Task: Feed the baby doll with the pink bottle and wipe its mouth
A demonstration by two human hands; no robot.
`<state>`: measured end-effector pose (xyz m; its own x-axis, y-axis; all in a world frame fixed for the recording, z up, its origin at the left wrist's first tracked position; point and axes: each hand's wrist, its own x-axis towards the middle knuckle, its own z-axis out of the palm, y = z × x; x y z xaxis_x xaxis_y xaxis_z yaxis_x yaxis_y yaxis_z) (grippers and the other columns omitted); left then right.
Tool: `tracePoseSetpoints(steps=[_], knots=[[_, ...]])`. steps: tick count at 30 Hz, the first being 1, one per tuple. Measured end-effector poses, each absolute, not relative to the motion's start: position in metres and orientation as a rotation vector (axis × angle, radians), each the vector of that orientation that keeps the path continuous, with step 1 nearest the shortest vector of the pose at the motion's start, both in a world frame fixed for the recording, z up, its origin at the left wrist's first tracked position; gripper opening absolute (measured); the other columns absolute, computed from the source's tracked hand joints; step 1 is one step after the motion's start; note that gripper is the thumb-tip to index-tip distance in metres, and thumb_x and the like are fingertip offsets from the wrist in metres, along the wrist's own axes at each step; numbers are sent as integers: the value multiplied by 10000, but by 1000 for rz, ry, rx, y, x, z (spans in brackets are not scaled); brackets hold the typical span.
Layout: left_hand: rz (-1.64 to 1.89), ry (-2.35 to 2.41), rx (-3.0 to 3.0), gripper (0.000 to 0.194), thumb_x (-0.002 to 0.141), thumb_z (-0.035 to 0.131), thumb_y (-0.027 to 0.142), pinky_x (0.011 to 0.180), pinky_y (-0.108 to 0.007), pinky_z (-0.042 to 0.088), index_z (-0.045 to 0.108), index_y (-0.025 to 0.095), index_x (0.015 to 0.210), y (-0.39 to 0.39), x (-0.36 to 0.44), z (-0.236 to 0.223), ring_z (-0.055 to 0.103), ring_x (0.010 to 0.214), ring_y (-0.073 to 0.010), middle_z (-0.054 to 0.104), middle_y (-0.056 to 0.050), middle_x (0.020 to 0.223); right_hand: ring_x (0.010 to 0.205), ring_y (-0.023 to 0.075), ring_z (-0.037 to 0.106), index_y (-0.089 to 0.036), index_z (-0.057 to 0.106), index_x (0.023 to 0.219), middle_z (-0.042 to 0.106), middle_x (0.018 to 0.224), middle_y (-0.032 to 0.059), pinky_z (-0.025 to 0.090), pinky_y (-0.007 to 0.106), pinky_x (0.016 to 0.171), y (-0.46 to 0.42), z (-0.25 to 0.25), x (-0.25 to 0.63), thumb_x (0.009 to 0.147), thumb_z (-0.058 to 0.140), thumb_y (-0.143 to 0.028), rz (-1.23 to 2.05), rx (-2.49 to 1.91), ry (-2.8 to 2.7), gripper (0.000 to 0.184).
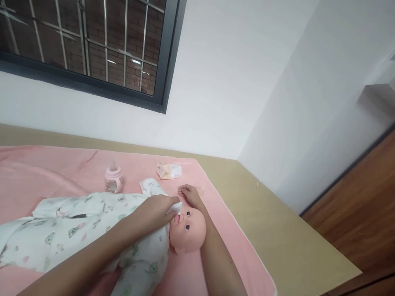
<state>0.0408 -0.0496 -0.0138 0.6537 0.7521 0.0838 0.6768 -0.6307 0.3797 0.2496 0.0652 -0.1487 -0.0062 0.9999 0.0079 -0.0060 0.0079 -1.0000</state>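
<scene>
A baby doll (193, 234) lies on its back, its bare head to the right, wearing a white suit (92, 218) with small green and pink prints. My left hand (163, 207) is closed on a white wipe (175, 208), pinched against the doll's face beside the mouth. Beyond the doll's head, my right hand (189, 194) rests on the pink mat (222, 222) with fingers stretched out and slightly bent, holding nothing visible. My right forearm runs along the crown of the head.
Behind the doll's body stands a pink baby bottle (113, 179) with a handle. A small open wipes packet (169, 170) lies near the mat's far edge. The mat covers part of a yellowish board (262, 213) that meets white walls, below a barred window (92, 45).
</scene>
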Motion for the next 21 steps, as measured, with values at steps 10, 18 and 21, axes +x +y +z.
tracePoseSetpoints(steps=[10, 18, 21], knots=[[350, 1131, 2540, 83, 788, 392, 233, 497, -254, 254, 372, 199, 714, -54, 43, -17, 503, 586, -180, 528, -2, 650, 732, 168, 608, -174, 631, 709, 640, 704, 35, 486, 332, 792, 63, -148, 248, 620, 598, -262, 1201, -1196, -1239, 130], [387, 1116, 2546, 118, 778, 384, 213, 524, -272, 246, 355, 190, 665, -52, 42, -15, 494, 594, -183, 514, -9, 638, 716, 160, 600, -173, 631, 718, 654, 735, 39, 488, 320, 768, 63, -147, 248, 625, 577, -248, 1188, -1205, -1244, 131], [388, 1116, 2544, 127, 771, 386, 212, 526, -275, 248, 351, 187, 652, -51, 41, -16, 487, 589, -179, 514, -10, 635, 722, 162, 603, -174, 636, 722, 655, 735, 35, 488, 321, 771, 63, -148, 248, 622, 572, -236, 1184, -1207, -1246, 134]])
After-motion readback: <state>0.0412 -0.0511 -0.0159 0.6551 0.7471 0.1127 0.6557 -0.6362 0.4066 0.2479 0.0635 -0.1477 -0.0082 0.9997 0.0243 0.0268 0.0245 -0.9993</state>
